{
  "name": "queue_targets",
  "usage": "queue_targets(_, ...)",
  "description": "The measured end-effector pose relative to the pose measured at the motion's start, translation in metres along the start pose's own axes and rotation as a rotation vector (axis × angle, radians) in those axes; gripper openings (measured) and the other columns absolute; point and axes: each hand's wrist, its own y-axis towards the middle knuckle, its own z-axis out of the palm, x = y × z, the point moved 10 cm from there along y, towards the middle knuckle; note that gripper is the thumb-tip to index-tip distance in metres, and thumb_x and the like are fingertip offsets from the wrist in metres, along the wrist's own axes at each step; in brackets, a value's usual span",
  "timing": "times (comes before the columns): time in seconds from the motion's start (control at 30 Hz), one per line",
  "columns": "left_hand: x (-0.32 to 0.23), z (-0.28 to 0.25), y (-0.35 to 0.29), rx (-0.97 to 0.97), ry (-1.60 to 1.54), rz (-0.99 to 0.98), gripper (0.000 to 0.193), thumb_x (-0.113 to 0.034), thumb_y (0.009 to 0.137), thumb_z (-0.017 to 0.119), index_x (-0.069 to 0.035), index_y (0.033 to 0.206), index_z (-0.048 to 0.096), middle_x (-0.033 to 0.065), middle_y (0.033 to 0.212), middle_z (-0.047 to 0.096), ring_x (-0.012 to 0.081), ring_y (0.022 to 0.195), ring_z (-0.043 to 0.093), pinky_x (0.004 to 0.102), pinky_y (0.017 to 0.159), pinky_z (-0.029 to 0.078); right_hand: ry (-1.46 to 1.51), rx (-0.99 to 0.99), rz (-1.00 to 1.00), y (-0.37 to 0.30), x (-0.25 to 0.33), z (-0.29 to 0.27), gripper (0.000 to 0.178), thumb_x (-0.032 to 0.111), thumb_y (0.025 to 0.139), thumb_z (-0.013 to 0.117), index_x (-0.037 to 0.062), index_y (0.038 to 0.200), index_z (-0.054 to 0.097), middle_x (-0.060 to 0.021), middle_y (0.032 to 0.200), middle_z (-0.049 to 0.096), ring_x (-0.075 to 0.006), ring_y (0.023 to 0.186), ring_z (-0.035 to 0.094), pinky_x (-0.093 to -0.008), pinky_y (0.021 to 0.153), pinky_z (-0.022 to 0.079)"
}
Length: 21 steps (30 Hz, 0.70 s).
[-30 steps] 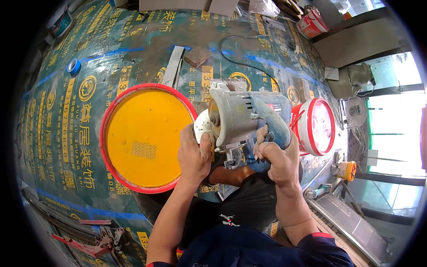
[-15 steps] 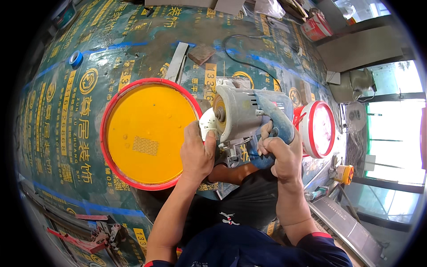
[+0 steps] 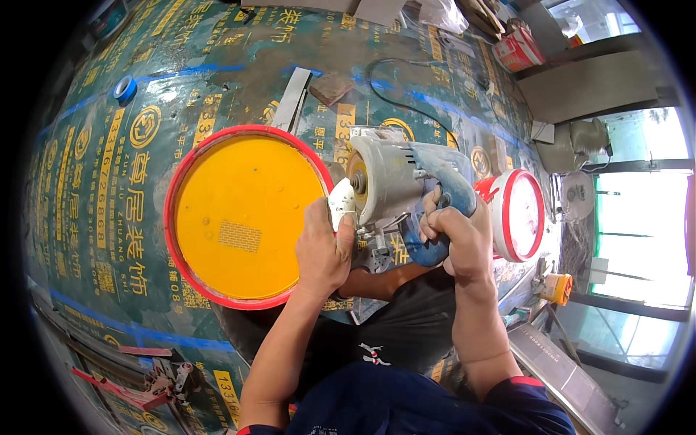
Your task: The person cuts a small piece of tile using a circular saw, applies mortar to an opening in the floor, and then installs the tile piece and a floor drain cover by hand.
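My right hand wraps round the blue rear handle of a dusty grey-and-blue circular saw. The saw's round yellowish blade faces left, with its hub showing. Between the thumb and fingers of my left hand is a small white piece with dark specks, narrow at its upper end. That piece is right beside the blade; whether they touch I cannot tell. Left of my left hand stands a bucket with a yellow lid and red rim.
Behind the saw stands a white-and-red bucket. A pale strip and a brownish tile piece lie ahead on the green floor covering. A black cable curves near them. Blue tape lies far left, a red-handled tool near left.
The white piece has been turned in my left hand and now shows a narrower, more pointed outline. My right hand still grips the saw, which has barely moved.
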Motion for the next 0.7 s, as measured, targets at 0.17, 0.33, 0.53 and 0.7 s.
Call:
queue_targets(0.17, 0.0, 0.002, 0.001, 0.009, -0.015, -0.009, 0.041, -0.028, 0.099, 0.057, 0.002, 0.127, 0.049, 0.0265, 0.109, 0.057, 0.0484, 0.098, 0.058, 0.0544, 0.08, 0.048, 0.023, -0.006, 0.003, 0.011, 0.005, 0.001, 0.012, -0.002, 0.078, 0.051, 0.0001, 0.089, 0.054, -0.0058, 0.076, 0.05, -0.014, 0.061, 0.048, -0.0303, 0.06, 0.045)
queue_targets(0.33, -0.001, -0.001, 0.002, -0.001, -0.067, -0.002, 0.043, -0.028, 0.101, 0.054, 0.002, 0.13, 0.048, 0.0274, 0.108, 0.06, 0.0475, 0.096, 0.06, 0.052, 0.083, 0.049, 0.091, -0.06, -0.072, 0.013, 0.015, -0.015, 0.018, -0.002, 0.078, 0.051, 0.0012, 0.096, 0.054, -0.0069, 0.08, 0.052, -0.0142, 0.062, 0.049, -0.0313, 0.061, 0.046)
queue_targets(0.53, 0.008, -0.019, 0.0, 0.018, -0.23, -0.184, 0.043, -0.02, 0.104, 0.048, 0.002, 0.141, 0.046, 0.0249, 0.11, 0.059, 0.0398, 0.094, 0.062, 0.0457, 0.086, 0.05, 0.326, -0.13, -0.168, 0.0, 0.032, -0.041, 0.018, -0.004, 0.077, 0.053, 0.0017, 0.094, 0.056, -0.0064, 0.079, 0.052, -0.0147, 0.062, 0.048, -0.0326, 0.06, 0.046)
queue_targets(0.7, -0.004, -0.04, 0.001, -0.09, 0.037, 0.029, 0.045, -0.012, 0.102, 0.047, -0.001, 0.145, 0.046, 0.0237, 0.122, 0.055, 0.0395, 0.099, 0.062, 0.0435, 0.088, 0.051, 0.336, -0.215, -0.15, -0.009, 0.024, -0.058, 0.018, -0.003, 0.077, 0.052, 0.002, 0.094, 0.055, -0.0064, 0.08, 0.052, -0.0149, 0.062, 0.049, -0.0324, 0.06, 0.046)
